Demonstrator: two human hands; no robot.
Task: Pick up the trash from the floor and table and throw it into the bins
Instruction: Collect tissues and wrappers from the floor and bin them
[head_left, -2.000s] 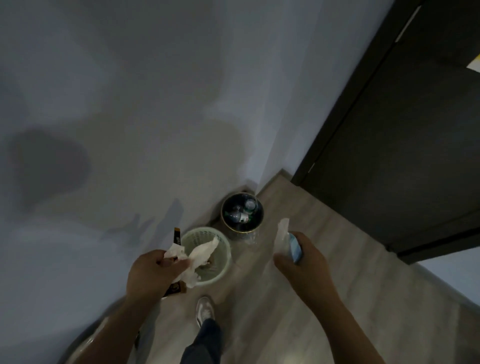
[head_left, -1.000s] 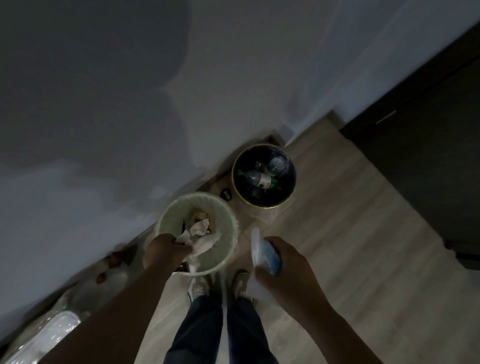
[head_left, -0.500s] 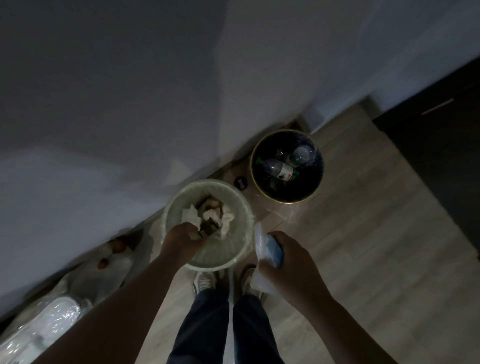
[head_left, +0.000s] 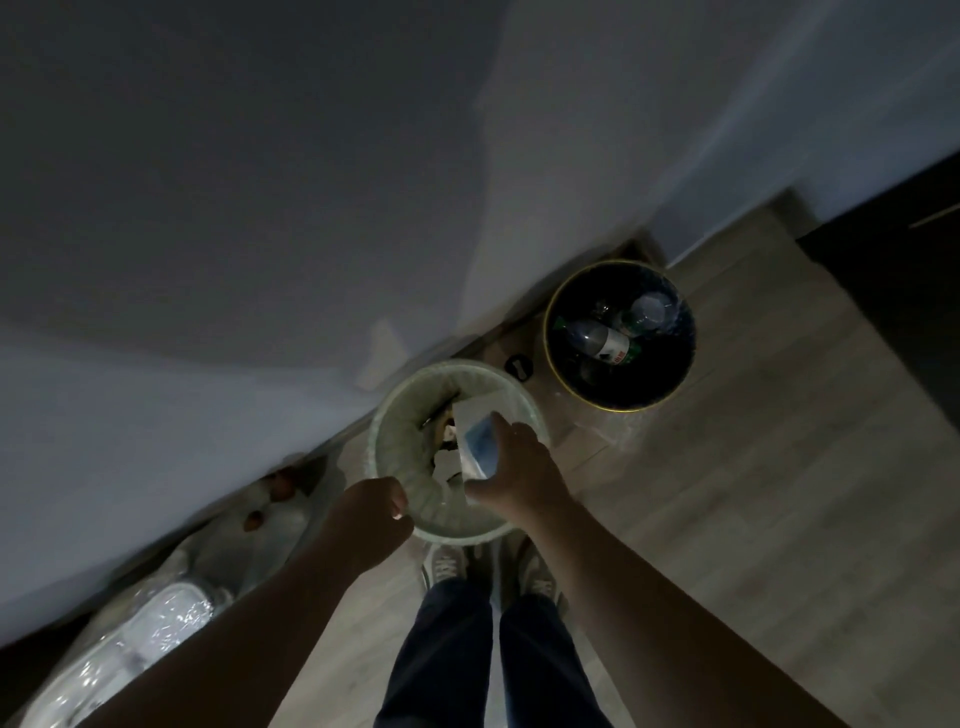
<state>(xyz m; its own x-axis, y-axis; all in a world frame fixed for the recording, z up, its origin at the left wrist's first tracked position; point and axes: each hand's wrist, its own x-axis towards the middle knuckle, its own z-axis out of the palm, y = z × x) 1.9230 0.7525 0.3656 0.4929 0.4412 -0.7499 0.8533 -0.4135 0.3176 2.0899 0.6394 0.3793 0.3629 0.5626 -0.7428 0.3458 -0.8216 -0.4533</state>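
Fingers of the right hand (head_left: 519, 475) are pinching a white-and-blue packet (head_left: 478, 441) over the pale green bin (head_left: 395, 452) (crumpled paper (head_left: 442, 460) is lying inside). The left hand (head_left: 366, 519) is hovering at its near rim, curled, seemingly empty.

Light: dim throughout, brightest on the wall (head_left: 597, 130) up and right of the pale bin (head_left: 397, 452).
Shadow: broad dark patch on the wall above the pale bin.
Glare: glints on the plastic wrap (head_left: 156, 618) lower left of the pale bin.
Sharpness: soft, grainy, slightly smeared.
Edges: wide-angle bending.

No text is legible; the label on the bottle (head_left: 597, 338) in the dark bin (head_left: 618, 409) is blurred.
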